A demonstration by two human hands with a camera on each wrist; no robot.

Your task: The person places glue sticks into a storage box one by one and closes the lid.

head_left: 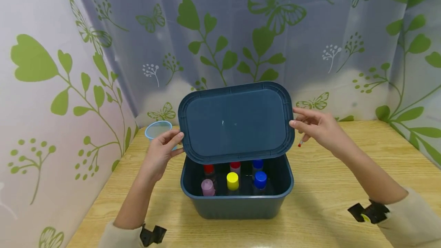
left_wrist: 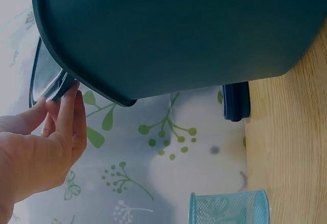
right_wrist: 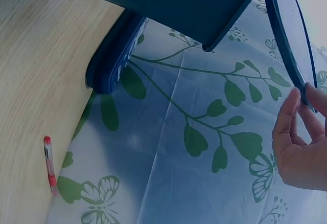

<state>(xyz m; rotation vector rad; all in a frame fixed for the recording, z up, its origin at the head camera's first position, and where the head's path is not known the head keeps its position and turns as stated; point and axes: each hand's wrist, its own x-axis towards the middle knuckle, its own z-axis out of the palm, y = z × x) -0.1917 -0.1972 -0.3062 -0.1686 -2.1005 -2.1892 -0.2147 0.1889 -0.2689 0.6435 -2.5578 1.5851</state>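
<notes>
A dark blue-green lid is held tilted up over the back of a matching plastic bin, its ribbed underside toward me. My left hand pinches the lid's left edge between thumb and fingers; the left wrist view shows the same hand on that rim. At the opposite edge, the thumb and fingers of my right hand grip the lid. Inside the bin stand several bottles, among them one with a yellow cap, one with a blue cap and a pinkish one. The lid partly hides the rear bottles.
A light blue mesh cup stands behind my left hand. Beyond my right hand, a red-tipped pen lies on the wooden table. Behind the bin is a dark blue object. Patterned curtains border the table.
</notes>
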